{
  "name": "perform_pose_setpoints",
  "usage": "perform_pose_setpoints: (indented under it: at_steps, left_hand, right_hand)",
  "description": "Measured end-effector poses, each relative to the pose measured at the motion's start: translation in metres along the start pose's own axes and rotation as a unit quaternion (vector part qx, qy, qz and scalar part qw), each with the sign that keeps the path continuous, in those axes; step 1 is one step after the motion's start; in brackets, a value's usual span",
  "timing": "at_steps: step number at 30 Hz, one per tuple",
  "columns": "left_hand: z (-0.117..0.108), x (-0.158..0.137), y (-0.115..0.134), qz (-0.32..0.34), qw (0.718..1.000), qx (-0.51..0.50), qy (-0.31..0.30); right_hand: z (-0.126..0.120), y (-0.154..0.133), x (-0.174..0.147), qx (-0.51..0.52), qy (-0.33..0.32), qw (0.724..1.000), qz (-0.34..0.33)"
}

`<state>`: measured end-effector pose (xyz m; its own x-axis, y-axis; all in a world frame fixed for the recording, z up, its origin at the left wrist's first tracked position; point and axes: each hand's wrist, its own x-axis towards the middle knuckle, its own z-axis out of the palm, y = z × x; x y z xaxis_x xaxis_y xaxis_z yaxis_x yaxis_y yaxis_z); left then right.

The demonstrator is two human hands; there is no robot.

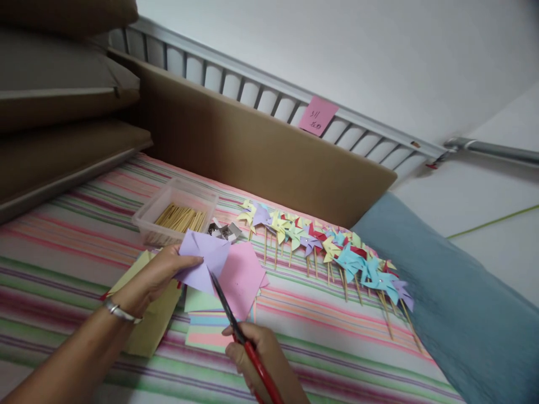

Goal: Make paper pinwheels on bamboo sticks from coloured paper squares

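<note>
My left hand [166,269] pinches a square of purple paper [213,255] by its left side, thumb on top. Red-handled scissors [231,317] are gripped in my right hand [265,353], their dark blades meeting the paper's lower right corner. Beneath the purple square lie sheets of pink paper [242,280] and a pile of green, blue and other coloured paper [206,331]. Yellow paper [154,328] lies under my left forearm. Part of my right hand's grip is hidden by the scissors and the frame's lower edge.
A clear plastic box [147,224] holds thin wooden sticks [181,219]. Beside it sits a small box of metal pins [223,230]. A long row of paper pinwheels [311,241] on sticks lies to the right. A brown board [252,146] stands behind the striped cloth [328,348].
</note>
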<state>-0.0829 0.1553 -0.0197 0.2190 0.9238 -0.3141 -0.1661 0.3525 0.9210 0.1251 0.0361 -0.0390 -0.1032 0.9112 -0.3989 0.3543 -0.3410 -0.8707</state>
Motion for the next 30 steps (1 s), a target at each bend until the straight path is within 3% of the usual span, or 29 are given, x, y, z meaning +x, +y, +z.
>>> perform_pose_setpoints:
  at_steps: [30]
  left_hand:
    - [0.0067,-0.0035,-0.0014,-0.013,0.999,-0.03,-0.023]
  right_hand:
    - [0.0054,-0.0073,0.0026,-0.015,0.021,1.0,0.006]
